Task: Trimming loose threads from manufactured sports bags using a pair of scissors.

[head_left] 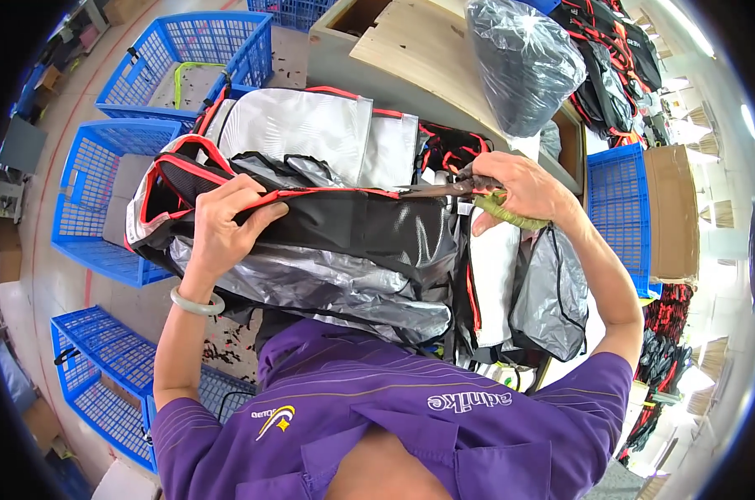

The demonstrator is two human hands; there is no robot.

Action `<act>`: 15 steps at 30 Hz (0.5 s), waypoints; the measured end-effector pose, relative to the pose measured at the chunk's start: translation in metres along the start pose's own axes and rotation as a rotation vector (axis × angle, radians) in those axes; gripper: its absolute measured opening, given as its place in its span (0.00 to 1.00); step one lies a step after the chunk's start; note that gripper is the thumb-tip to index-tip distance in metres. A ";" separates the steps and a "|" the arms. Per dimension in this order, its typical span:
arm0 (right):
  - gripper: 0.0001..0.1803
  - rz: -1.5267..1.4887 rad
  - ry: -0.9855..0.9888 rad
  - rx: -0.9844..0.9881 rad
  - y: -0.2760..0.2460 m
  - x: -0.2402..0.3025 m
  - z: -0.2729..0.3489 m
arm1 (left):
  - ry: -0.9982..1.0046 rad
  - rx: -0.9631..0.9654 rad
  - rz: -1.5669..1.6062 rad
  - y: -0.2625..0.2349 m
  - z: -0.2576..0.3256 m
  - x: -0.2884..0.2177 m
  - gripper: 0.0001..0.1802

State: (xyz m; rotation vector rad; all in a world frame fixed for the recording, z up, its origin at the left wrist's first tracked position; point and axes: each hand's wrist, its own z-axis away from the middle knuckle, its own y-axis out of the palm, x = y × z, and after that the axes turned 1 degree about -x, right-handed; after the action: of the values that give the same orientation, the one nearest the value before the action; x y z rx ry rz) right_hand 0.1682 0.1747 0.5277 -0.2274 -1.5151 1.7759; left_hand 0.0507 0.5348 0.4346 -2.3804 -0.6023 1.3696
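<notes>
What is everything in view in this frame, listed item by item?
backpack: one, black and silver with red trim, held at centre.
scissors: one pair, dark with a green-wrapped handle, at the backpack's top edge.
blue crates: at least five, around the floor and at right.
wooden board: one, pale, top centre.
bagged bundle: one, dark in clear plastic, top right.
cardboard box: one, brown, right.
purple shirt: one, bottom.
bracelet: one, pale, left wrist.
left hand: grips the backpack's edge.
right hand: holds the scissors.
</notes>
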 end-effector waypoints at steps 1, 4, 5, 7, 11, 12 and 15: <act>0.35 0.007 -0.055 -0.066 0.002 -0.001 0.001 | 0.017 -0.004 0.000 0.001 -0.001 0.000 0.10; 0.35 0.056 0.015 0.006 -0.003 0.006 0.000 | -0.015 0.013 0.014 0.002 -0.001 0.000 0.09; 0.35 0.054 0.015 0.008 -0.002 0.005 0.002 | -0.017 0.014 0.014 0.003 -0.001 0.000 0.09; 0.33 0.038 -0.029 -0.070 0.003 0.002 0.006 | -0.033 0.000 0.027 0.004 -0.002 -0.001 0.09; 0.29 -0.108 -0.031 -0.167 0.019 0.002 0.009 | -0.036 -0.018 0.026 0.005 -0.001 0.002 0.09; 0.29 -0.109 -0.034 -0.167 0.020 0.002 0.010 | -0.023 -0.021 0.021 0.006 -0.002 0.002 0.09; 0.30 -0.177 0.133 -0.183 0.019 0.006 0.007 | -0.015 -0.024 0.012 0.006 -0.003 0.000 0.09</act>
State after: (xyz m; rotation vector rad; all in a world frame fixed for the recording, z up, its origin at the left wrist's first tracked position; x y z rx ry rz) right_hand 0.1518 0.1736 0.5146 -0.2874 -1.5524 1.4571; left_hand 0.0548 0.5295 0.4332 -2.3980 -0.6126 1.3937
